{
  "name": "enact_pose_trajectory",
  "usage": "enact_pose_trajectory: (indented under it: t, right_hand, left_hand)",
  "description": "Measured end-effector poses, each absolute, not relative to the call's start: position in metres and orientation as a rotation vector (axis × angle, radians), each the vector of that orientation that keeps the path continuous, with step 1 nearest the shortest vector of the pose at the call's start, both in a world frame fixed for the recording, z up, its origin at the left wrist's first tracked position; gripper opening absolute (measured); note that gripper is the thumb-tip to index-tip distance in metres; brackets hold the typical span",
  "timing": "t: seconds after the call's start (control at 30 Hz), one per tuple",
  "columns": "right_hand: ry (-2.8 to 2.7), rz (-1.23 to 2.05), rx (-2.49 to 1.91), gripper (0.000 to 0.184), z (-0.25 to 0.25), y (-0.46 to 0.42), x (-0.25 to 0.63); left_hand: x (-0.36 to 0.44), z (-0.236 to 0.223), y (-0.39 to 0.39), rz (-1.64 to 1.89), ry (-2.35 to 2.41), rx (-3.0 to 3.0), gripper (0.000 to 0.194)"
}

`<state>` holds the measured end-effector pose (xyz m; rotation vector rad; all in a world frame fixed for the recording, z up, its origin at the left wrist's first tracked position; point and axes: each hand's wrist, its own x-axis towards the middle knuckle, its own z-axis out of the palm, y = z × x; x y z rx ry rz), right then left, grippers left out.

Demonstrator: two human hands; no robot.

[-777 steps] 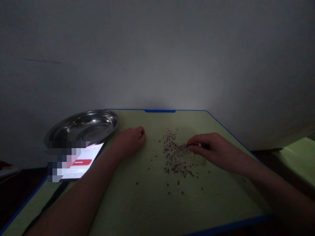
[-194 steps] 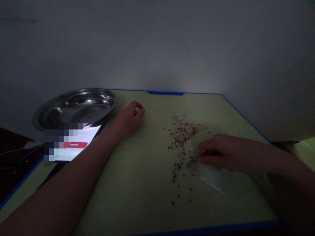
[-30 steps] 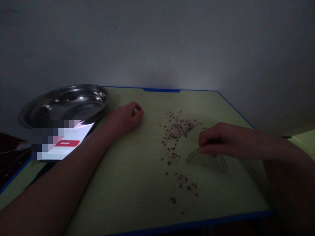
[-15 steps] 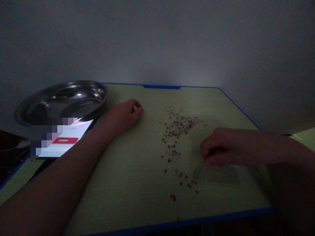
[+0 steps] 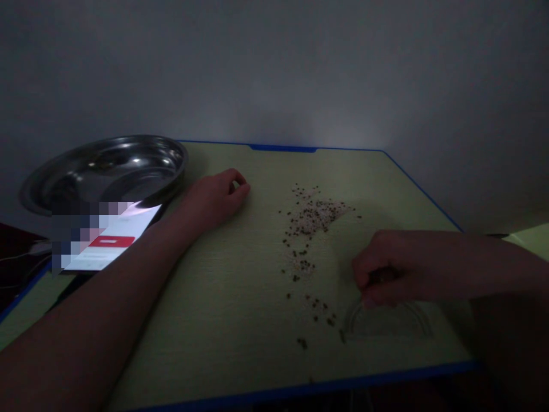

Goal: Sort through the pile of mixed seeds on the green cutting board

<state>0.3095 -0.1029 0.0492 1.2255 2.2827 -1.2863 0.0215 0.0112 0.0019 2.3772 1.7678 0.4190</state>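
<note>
My right hand [image 5: 381, 272] is closed, with thumb and fingers pinched at the curved edge of a clear half-round protractor [image 5: 390, 323]. The protractor is low over or flat on the table; I cannot tell which. To its left, a scatter of small dark beans mixed with pale grains [image 5: 315, 217] trails toward the near edge. One dark bean lies by the protractor's left corner. My left hand [image 5: 223, 197] rests on the table left of the grains, fingers curled and thumb meeting the forefinger, with nothing visible in it.
A shiny metal basin [image 5: 171, 166] stands at the far left. Beside it, under my left forearm, lies a phone [image 5: 124, 234] with a lit, partly blurred screen. The pale tabletop [image 5: 240, 320] has a blue rim and meets a grey wall [image 5: 274, 68].
My right hand has shifted slightly right and toward me, and the protractor has moved with it. My left hand stays in place. The grains look the same.
</note>
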Motion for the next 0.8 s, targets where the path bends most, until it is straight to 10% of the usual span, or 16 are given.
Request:
enact_pose_trajectory:
  t: [0.8]
  right_hand:
    - [2.431, -1.214, 1.301, 0.027, 0.0509, -0.1024, 0.3116]
  left_hand:
    - [0.0222, 0.0025, 0.0099, 0.413, 1.773, 2.393, 0.039]
